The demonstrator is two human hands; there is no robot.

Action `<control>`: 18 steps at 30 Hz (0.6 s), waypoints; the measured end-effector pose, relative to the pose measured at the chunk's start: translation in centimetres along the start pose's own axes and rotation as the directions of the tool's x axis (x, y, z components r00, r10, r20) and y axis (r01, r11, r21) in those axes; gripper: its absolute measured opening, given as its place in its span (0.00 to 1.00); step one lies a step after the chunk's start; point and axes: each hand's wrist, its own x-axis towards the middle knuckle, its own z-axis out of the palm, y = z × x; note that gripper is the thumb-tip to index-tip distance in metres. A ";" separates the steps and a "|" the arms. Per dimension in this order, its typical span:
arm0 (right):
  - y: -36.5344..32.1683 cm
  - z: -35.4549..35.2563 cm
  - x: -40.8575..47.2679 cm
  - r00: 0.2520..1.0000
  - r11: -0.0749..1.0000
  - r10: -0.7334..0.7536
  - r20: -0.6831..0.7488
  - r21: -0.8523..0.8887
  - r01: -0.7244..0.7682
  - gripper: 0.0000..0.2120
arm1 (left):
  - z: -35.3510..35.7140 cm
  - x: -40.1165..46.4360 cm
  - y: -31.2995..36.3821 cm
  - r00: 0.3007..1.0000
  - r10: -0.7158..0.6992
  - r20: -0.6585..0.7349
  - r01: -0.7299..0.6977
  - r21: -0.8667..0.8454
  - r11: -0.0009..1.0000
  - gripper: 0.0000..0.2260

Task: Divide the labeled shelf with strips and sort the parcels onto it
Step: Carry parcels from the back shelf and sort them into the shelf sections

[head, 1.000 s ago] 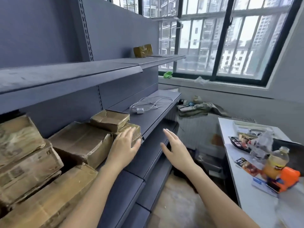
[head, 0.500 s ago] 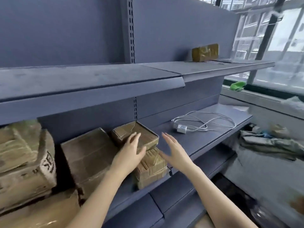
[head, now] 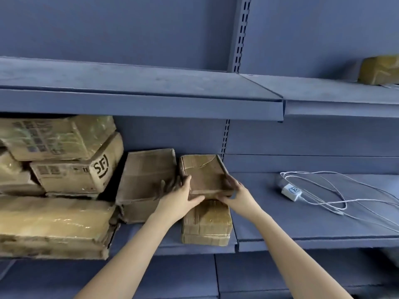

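A small flat cardboard parcel [head: 204, 172] lies on top of a taped parcel [head: 206, 223] on the blue middle shelf [head: 302, 231]. My left hand [head: 180, 198] grips its left front corner, thumb under the front edge. My right hand [head: 237, 193] grips its right front corner. A larger worn box [head: 144, 180] lies just left of it. Further left, several bigger parcels are stacked, one marked SF [head: 75, 175], above a wide wrapped parcel [head: 54, 227].
A white charger with its coiled cable [head: 291, 192] lies on the right section of the middle shelf. One taped parcel [head: 380, 70] stands on the upper shelf [head: 151, 100] at far right. A slotted upright [head: 240, 33] separates the shelf sections. Lower shelves run below.
The view has turned left, off the window and table, and faces the shelf. Both hands moved in from open near the small parcel and now grip its front corners.
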 end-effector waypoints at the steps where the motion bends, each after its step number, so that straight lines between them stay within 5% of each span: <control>1: 0.2 0.2 0.3 1.000 1.000 -0.016 -0.007 0.018 0.016 0.36 | 0.2 0.0 0.0 1.000 -0.005 -0.007 0.005 0.007 1.000 0.35; 9: -0.5 -0.6 0.7 0.982 0.982 -0.161 -0.099 0.084 0.170 0.31 | -0.3 -1.1 1.2 0.987 -0.069 -0.148 0.017 -0.331 0.943 0.32; 18: -8.0 -0.6 -1.9 0.877 0.874 -0.465 -0.120 0.096 0.476 0.26 | -4.3 -7.9 1.1 0.800 -0.202 -0.565 -0.124 -0.486 0.865 0.30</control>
